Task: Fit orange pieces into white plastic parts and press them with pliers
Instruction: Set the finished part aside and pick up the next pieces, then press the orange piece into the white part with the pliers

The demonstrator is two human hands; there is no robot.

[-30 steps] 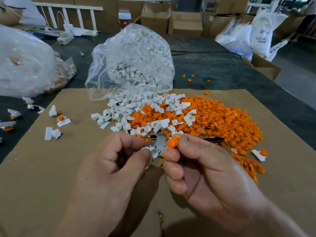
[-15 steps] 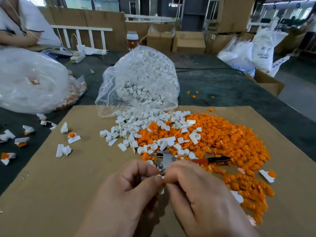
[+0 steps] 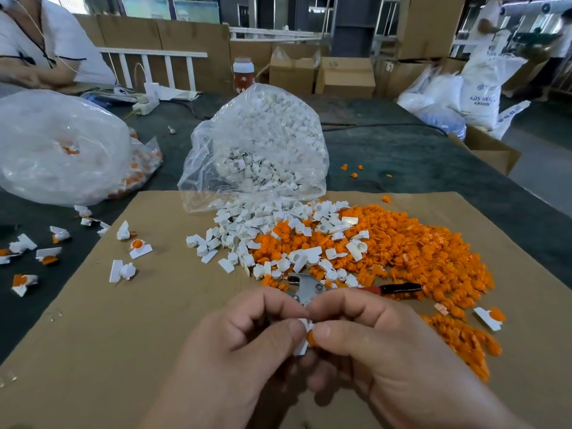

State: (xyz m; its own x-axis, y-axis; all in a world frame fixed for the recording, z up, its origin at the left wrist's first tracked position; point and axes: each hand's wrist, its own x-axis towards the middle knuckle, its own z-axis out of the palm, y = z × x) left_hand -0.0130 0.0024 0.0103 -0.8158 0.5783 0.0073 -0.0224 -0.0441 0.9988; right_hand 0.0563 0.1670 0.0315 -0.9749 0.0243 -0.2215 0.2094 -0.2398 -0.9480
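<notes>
My left hand (image 3: 247,345) pinches a white plastic part (image 3: 302,335) low in the middle of the view. My right hand (image 3: 380,351) presses an orange piece (image 3: 310,338) against that part, thumb to thumb. Just beyond my fingers the pliers (image 3: 306,287) lie on the cardboard, their red-and-black handle (image 3: 399,287) pointing right. A heap of orange pieces (image 3: 433,258) spreads on the right, mixed with loose white parts (image 3: 247,233) toward the left.
An open clear bag of white parts (image 3: 257,150) stands behind the heaps. Assembled pieces (image 3: 139,247) lie scattered at the left of the cardboard sheet (image 3: 93,351). A big clear bag (image 3: 55,144) fills the far left; another person sits behind it.
My hands have come together and lower in view; the orange piece, held apart a second ago, now sits against the white part. The view has tilted up, showing more of the room.
</notes>
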